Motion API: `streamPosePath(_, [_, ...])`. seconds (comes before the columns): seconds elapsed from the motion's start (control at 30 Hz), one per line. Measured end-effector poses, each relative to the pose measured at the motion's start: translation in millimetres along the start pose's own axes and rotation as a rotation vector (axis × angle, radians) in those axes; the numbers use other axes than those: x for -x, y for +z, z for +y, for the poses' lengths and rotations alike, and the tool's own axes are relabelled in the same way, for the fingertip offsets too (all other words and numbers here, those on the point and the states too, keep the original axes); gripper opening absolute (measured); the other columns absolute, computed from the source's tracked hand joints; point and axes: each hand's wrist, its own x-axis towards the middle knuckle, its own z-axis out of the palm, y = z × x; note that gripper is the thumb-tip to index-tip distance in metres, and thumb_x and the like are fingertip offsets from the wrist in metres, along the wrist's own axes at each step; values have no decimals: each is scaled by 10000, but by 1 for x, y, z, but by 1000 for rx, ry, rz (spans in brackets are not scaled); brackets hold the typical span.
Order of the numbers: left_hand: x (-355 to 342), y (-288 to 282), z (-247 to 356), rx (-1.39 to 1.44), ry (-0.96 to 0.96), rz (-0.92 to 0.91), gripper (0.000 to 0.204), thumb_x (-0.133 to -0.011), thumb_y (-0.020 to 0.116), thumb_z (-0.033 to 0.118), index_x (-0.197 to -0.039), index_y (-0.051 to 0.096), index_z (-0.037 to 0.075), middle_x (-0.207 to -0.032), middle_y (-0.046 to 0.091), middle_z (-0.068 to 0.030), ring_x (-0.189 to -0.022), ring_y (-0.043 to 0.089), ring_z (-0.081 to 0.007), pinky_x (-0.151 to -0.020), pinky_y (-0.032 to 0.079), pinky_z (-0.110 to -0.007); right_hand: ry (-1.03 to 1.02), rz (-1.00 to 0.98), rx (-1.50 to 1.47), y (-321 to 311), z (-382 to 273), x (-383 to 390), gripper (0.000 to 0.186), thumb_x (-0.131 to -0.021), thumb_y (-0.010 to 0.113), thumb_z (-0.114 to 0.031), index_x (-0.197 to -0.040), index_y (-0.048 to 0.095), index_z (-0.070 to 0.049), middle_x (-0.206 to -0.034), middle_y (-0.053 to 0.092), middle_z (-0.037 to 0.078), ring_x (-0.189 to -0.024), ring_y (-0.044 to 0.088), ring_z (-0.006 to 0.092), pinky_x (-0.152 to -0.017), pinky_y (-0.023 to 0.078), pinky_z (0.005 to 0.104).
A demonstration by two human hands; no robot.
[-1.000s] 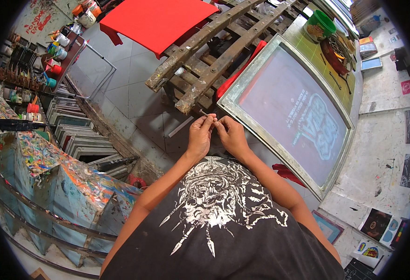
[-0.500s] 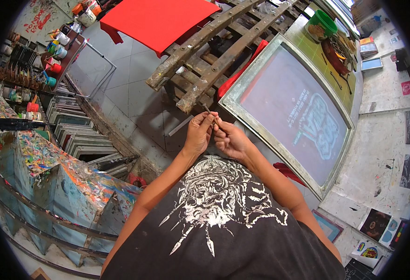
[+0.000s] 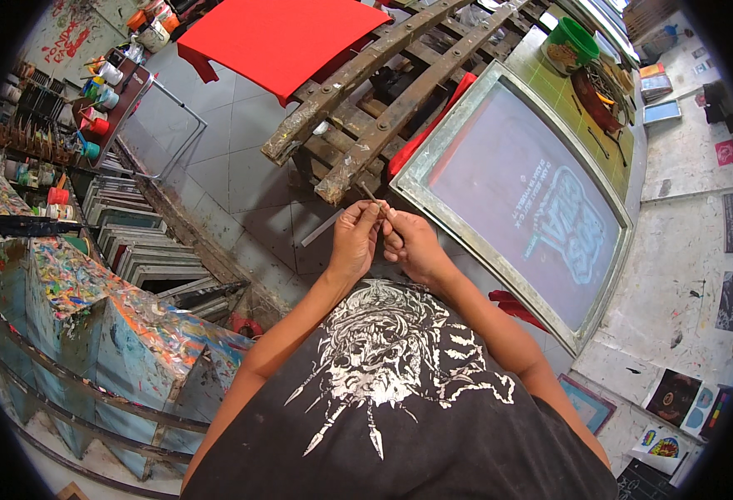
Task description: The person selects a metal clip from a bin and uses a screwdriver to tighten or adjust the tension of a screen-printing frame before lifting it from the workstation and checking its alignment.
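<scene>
Nearest is the person's black T-shirt (image 3: pixel 400 417), its front carrying a large white illustration, with a bare forearm reaching up on either side. The forearms converge on the left hand (image 3: pixel 354 242) and the right hand (image 3: pixel 418 247), which meet in front of the chest. The left thumb and forefinger pinch a slim rod (image 3: pixel 370 193), whose upper end sticks out beyond the fingertips, tilted up and to the left. The right thumb and forefinger close on its lower part, just beside the left fingertips, with the other right fingers curled in; the rod's lower end is hidden by the fingers.

To the right of the hands a large screen-printing frame (image 3: pixel 444 133) stands at a slant, its translucent mesh (image 3: pixel 491 158) bearing a pale blue design. On the left is a blue-grey rack (image 3: pixel 125 342) thickly smeared with multicoloured paint, and past it a row of framed screens (image 3: pixel 154 258) stacked on edge.

Just beyond the fingers come the ends of two worn brown rails (image 3: pixel 383 127) studded with bolts, running away to the upper right. Farther off, a red garment (image 3: pixel 287 42) lies spread flat. At the upper right, a green bucket (image 3: pixel 579 40) rests on a yellow-green worktop (image 3: pixel 619 171), near a round brown container (image 3: pixel 587 93) of assorted pieces. Paint pots (image 3: pixel 110 75) crowd a small table at the far left, above a grey tiled floor (image 3: pixel 254 175).
</scene>
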Motion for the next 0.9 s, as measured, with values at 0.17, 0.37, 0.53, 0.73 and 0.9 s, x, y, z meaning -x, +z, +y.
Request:
streamPosePath(0.17, [1, 0, 2, -30, 17, 11, 136, -965, 565, 118, -984, 637, 4, -907, 663, -67, -753, 608, -114, -666, 504, -243, 172, -143, -307, -20, 6, -9, 335, -1017, 448, -347, -863, 539, -63, -558, 424, -34, -449, 396, 68, -465, 391, 198])
streamPosePath(0.37, [0, -6, -1, -49, 113, 90, 93, -958, 568, 91, -970, 628, 22, -944, 665, -73, -842, 620, -116, -772, 500, -253, -721, 227, 1050, -4, 7, -3, 137, -966, 552, -152, -918, 574, -26, -614, 512, -13, -539, 499, 63, -509, 439, 226])
streamPosePath(0.53, [-1, 1, 3, -17, 103, 72, 98, -959, 566, 92, -977, 628, 18, -944, 665, -75, -857, 621, -125, -778, 501, -249, -435, 149, 631, -3, 9, -7, 243, -1002, 487, -225, -852, 551, -45, -587, 503, -9, -489, 461, 68, -472, 396, 230])
streamPosePath(0.73, [-2, -3, 5, -148, 84, 25, 127, -969, 554, 109, -988, 626, 6, -930, 660, -70, -830, 618, -109, -719, 506, -222, 44, 31, -64, 1, 2, -3, 288, -1011, 462, -272, -851, 548, -49, -588, 503, -16, -468, 430, 74, -469, 382, 221])
streamPosePath(0.9, [-3, -9, 5, -123, 119, 78, 112, -963, 564, 102, -968, 627, 10, -942, 660, -66, -828, 606, -91, -739, 499, -219, -238, 183, 465, 13, -1, 0, 244, -988, 516, -245, -893, 576, -28, -616, 529, -6, -513, 467, 65, -501, 404, 220])
